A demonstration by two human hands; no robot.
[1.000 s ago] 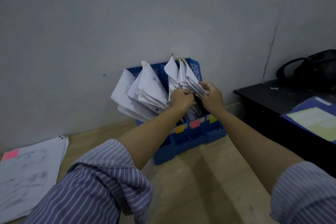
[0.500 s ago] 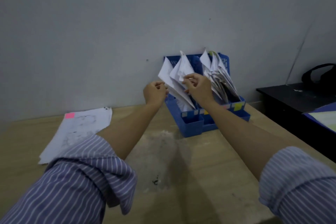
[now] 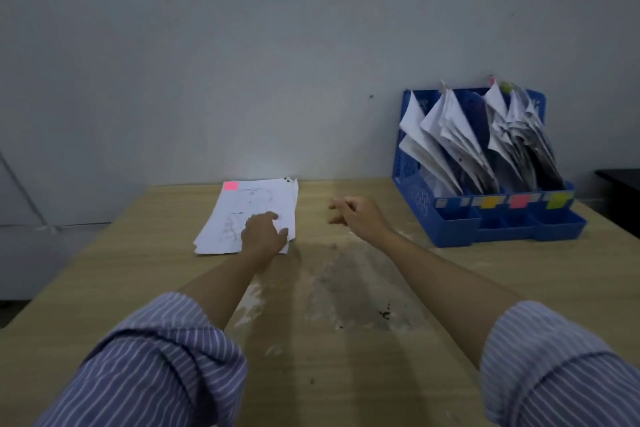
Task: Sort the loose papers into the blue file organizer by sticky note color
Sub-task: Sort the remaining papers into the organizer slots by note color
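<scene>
A stack of loose white papers (image 3: pixel 242 204) lies on the wooden table (image 3: pixel 346 340) near the wall, with a pink sticky note (image 3: pixel 231 185) on its top sheet's far left corner. My left hand (image 3: pixel 264 233) rests on the stack's near right corner, fingers laid on the paper. My right hand (image 3: pixel 356 215) hovers over the bare table right of the stack, fingers loosely spread and holding nothing. The blue file organizer (image 3: pixel 450 222) stands at the right against the wall, its slots filled with papers and its front marked with yellow, pink and green sticky notes.
A grey wall (image 3: pixel 277 62) runs behind the table. A dark desk edge (image 3: pixel 620 180) shows at the far right. The table's middle is stained with pale and dark marks (image 3: pixel 346 288).
Both hands left the papers in the organizer and moved left. My left hand now lies on the loose stack; my right hand is over the table. The view turned left.
</scene>
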